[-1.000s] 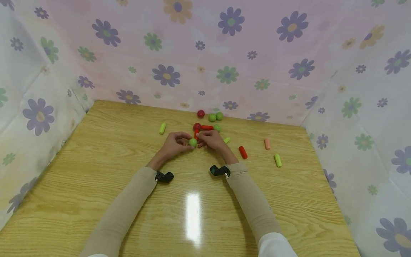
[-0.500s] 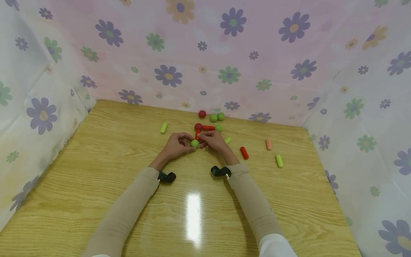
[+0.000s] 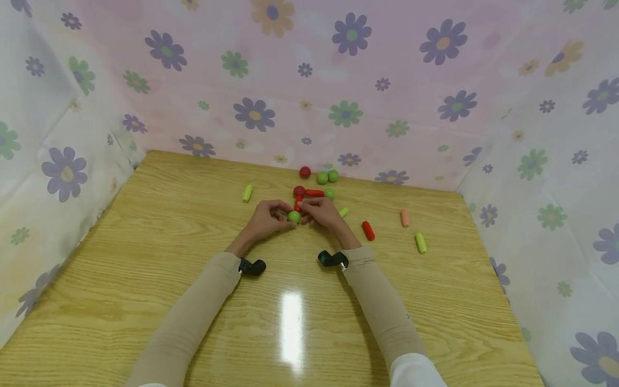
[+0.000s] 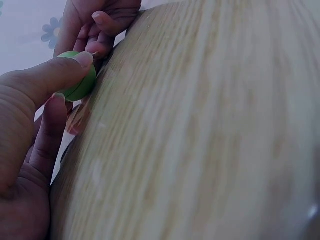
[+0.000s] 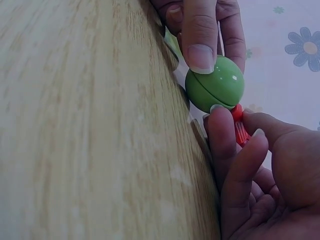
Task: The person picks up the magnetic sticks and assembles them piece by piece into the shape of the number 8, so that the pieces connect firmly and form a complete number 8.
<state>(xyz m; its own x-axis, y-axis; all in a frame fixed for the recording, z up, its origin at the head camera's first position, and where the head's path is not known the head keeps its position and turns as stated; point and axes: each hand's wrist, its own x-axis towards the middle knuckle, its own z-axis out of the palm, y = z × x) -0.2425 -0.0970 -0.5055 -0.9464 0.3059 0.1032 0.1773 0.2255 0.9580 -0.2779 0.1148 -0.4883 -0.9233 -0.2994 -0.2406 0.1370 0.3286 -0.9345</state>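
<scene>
My left hand (image 3: 267, 216) pinches a glossy green ball (image 3: 294, 217) between thumb and fingers, just above or on the table; a seam line runs round the ball (image 5: 216, 85) in the right wrist view. My right hand (image 3: 323, 211) holds a short red rod (image 3: 297, 203) between thumb and fingers, and the rod's near end (image 5: 240, 127) meets the green ball. At its far end the rod meets a dark red ball (image 3: 299, 191). From that ball a second red rod (image 3: 314, 193) runs right to another green ball (image 3: 329, 194).
Behind the joined pieces lie a loose red ball (image 3: 304, 172) and two green balls (image 3: 322, 178). A yellow-green rod (image 3: 247, 193) is at left, another (image 3: 343, 212) beside my right hand. Further right are red (image 3: 368, 230), pink (image 3: 404, 218) and yellow-green (image 3: 420, 243) rods. Flowered cloth surrounds the table.
The head view has shifted slightly, so everything appears a little further right. Both hands keep their hold on the green ball and red rod with hardly any movement.
</scene>
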